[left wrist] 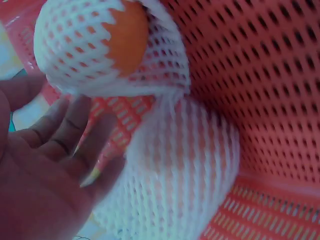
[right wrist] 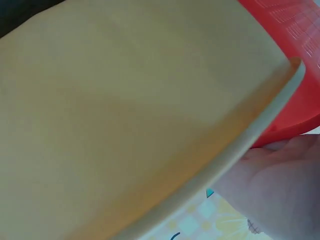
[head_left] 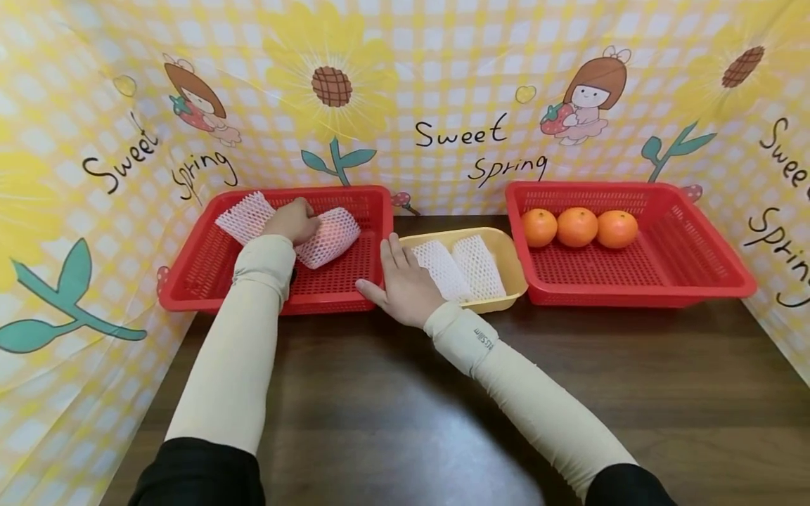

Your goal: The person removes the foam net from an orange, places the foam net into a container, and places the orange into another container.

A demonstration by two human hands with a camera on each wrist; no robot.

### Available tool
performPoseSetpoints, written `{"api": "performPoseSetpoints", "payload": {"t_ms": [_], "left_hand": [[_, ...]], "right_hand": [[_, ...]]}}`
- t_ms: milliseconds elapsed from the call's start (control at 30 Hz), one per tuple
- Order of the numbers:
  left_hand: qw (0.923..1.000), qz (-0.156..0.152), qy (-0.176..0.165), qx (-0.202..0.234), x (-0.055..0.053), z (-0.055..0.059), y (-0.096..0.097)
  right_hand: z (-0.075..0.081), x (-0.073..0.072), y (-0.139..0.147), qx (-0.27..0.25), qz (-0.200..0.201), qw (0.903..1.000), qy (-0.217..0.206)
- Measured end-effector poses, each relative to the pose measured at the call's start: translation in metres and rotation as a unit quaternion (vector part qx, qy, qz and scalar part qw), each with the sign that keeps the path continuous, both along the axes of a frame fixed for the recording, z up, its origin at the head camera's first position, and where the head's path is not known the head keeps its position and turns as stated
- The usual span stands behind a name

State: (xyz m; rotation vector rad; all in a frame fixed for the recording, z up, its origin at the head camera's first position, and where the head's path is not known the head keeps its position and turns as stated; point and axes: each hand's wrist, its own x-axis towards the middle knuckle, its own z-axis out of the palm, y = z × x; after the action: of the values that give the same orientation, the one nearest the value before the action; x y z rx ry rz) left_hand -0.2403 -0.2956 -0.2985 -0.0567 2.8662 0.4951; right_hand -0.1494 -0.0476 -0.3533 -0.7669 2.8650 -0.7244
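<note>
Over the left red basket (head_left: 335, 303), my left hand (head_left: 294, 221) reaches in between two white foam nets. The left wrist view shows its fingers loosely spread, with fingertips beside one netted orange (left wrist: 127, 40), part of whose skin is bare. A second netted orange (left wrist: 185, 150) is covered by its foam mesh. My right hand (head_left: 408, 288) lies with straight fingers across the near left end of the yellow tray (head_left: 515, 281), fingertips beside the left basket's rim. In the right wrist view the tray's wall fills most of the picture.
Two flat white foam nets (head_left: 477, 267) lie in the yellow tray. The right red basket (head_left: 639, 289) holds three bare oranges (head_left: 577, 227) along its back left. All three containers stand on a dark wooden table (head_left: 392, 422), against a printed yellow checked cloth (head_left: 443, 84).
</note>
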Motion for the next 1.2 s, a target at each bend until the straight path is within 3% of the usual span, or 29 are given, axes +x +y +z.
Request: {"api": "performPoseSetpoints", "payload": {"t_ms": [100,267,333,500,567,700,900,1033,1200], "left_hand": [[0.9995,0.0,-0.026,0.02,0.001,-0.001,0.005],[0.9907,-0.058,-0.121,-0.021,0.0,-0.007,0.02],[0.9878,-0.072,-0.136,-0.027,0.001,-0.01,0.026],[0.9858,-0.06,-0.153,-0.035,0.003,-0.01,0.034],[0.9866,-0.063,-0.147,-0.035,0.002,-0.012,0.033],[0.9916,-0.078,-0.101,-0.018,0.001,-0.018,0.025],[0.9947,-0.076,-0.062,0.033,0.0,-0.023,0.009],[0.993,-0.087,-0.03,0.074,0.003,-0.011,0.007],[0.9856,-0.112,0.002,0.127,0.017,0.022,0.017]], "right_hand": [[0.004,0.0,0.0,0.007,0.0,1.0,0.006],[0.006,0.0,0.001,0.008,0.001,0.9998,0.017],[0.007,0.0,0.0,0.005,0.001,0.9998,0.022],[0.008,0.001,-0.001,0.004,0.001,0.9997,0.023],[0.007,0.001,-0.002,0.008,0.0,0.9998,0.02],[0.005,0.002,-0.004,0.018,0.0,0.9998,0.013],[0.001,0.002,-0.007,0.022,0.005,0.9997,0.01],[0.0,0.0,-0.006,0.025,0.006,0.9996,0.014],[0.003,-0.002,-0.001,0.021,0.004,0.9997,0.013]]}}
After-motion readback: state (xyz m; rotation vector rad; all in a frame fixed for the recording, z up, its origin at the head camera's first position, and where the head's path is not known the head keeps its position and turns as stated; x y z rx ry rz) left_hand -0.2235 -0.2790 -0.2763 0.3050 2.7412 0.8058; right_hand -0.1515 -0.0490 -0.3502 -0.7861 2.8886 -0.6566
